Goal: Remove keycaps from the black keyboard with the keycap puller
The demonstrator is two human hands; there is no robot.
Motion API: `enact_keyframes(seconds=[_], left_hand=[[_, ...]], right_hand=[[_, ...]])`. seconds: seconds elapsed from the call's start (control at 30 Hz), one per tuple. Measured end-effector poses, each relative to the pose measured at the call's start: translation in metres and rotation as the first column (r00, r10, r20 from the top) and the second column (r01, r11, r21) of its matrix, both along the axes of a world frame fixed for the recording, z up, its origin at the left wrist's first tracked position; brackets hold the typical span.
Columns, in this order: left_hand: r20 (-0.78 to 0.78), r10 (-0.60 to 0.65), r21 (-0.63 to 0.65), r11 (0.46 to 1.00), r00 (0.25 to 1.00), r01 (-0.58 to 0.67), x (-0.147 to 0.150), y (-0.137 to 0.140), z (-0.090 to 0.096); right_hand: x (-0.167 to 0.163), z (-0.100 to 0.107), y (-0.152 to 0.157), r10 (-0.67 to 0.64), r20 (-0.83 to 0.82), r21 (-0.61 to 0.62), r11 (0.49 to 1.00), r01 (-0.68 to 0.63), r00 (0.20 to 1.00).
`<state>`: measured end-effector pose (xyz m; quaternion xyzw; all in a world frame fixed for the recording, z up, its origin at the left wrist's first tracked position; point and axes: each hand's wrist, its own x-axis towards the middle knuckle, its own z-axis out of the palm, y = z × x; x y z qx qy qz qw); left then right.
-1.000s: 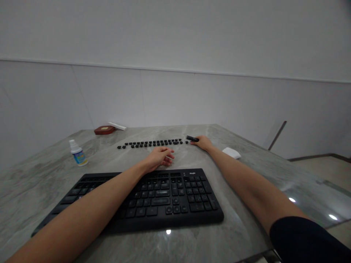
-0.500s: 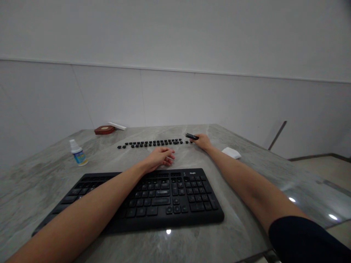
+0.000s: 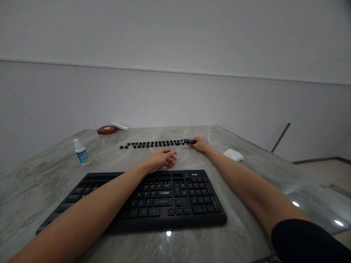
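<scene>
A black keyboard [image 3: 189, 219] lies in front of me, with several keycaps gone from its top rows. Beyond it, loose black keycaps [image 3: 151, 144] form two rows on the table. My left hand [image 3: 161, 159] hovers or rests just past the keyboard's back edge, its fingers loosely curled and apart, with nothing seen in them. At the right end of the keycap rows, my right hand [image 3: 201, 143] grips a slim black tool with a shiny tip [image 3: 189, 141]. The tip points left, over the last keycaps. Its exact kind is too small to make out.
A white spray bottle with a blue label [image 3: 82, 153] stands at the left. A reddish-brown box [image 3: 106, 130] and a white flat object [image 3: 120, 126] lie at the back left. Right of my right forearm is a folded white cloth [image 3: 233, 155]. A wall [image 3: 175, 98] borders the table's [image 3: 203, 237] far side.
My right hand has shifted slightly left and down, and the tool's tip has dropped to the keycaps. My left hand holds nearly the same pose. The whole view has shifted a little.
</scene>
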<state>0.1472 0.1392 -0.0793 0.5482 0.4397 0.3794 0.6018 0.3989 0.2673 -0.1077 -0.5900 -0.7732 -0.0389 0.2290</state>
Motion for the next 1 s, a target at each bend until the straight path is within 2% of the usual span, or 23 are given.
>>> enact_keyframes(seconds=[0.2,0.43,0.7,1.0], left_hand=[[-0.02,-0.005,-0.009,1.0,1.0,0.005,0.0,0.001,0.0],[-0.023,-0.01,-0.002,1.0,1.0,0.01,-0.001,0.002,-0.002],[-0.033,-0.006,-0.004,1.0,0.999,0.006,0.0,0.004,-0.002],[-0.032,-0.018,0.008,1.0,0.999,0.019,0.0,0.003,-0.003]], right_hand=[[0.0,0.003,-0.001,-0.014,-0.049,-0.019,1.0,0.013,0.999],[0.01,0.003,0.0,-0.17,-0.14,-0.038,0.985,0.166,0.975],[0.006,0.002,0.001,-0.154,-0.122,-0.124,0.983,0.139,0.98],[0.006,0.003,0.002,-0.104,-0.102,-0.138,0.986,0.09,0.989]])
